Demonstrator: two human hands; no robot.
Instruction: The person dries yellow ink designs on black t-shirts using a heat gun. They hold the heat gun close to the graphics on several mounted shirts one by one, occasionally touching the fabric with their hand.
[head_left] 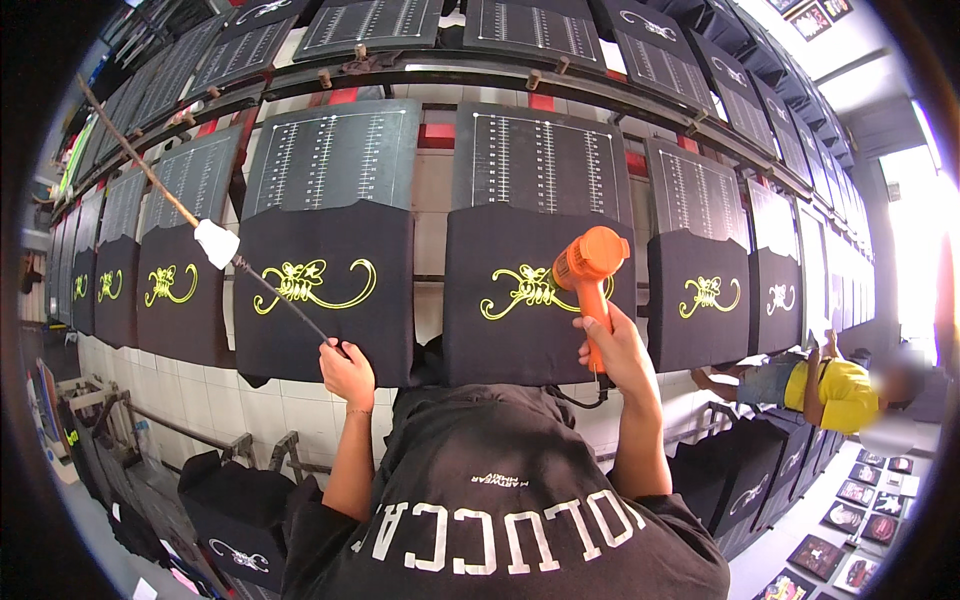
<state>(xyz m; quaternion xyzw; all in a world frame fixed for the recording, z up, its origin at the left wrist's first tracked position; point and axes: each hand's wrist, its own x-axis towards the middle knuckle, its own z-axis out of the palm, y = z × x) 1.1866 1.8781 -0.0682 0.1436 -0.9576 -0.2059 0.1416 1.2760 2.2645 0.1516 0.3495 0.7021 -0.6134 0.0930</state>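
Note:
My left hand point(348, 374) is closed round the near end of a long thin rod point(285, 303). The rod slants up to the far left, dark near my fingers and brown beyond a white lump point(217, 243) partway along. My right hand point(622, 350) grips the handle of an orange heat gun point(596, 258), held over the right part of a black shirt point(515, 345). That shirt has a yellow line print point(528, 288), which the heat gun partly covers. A second black shirt point(320, 345) with the same kind of yellow print point(312, 284) lies under the rod.
Each shirt is stretched on a dark board point(540, 150) with white scale marks. Rows of boards continue on both sides and beyond a metal rail point(480, 75). Behind me stand more shirts point(240, 510). At the right is a person in a yellow top point(845, 392).

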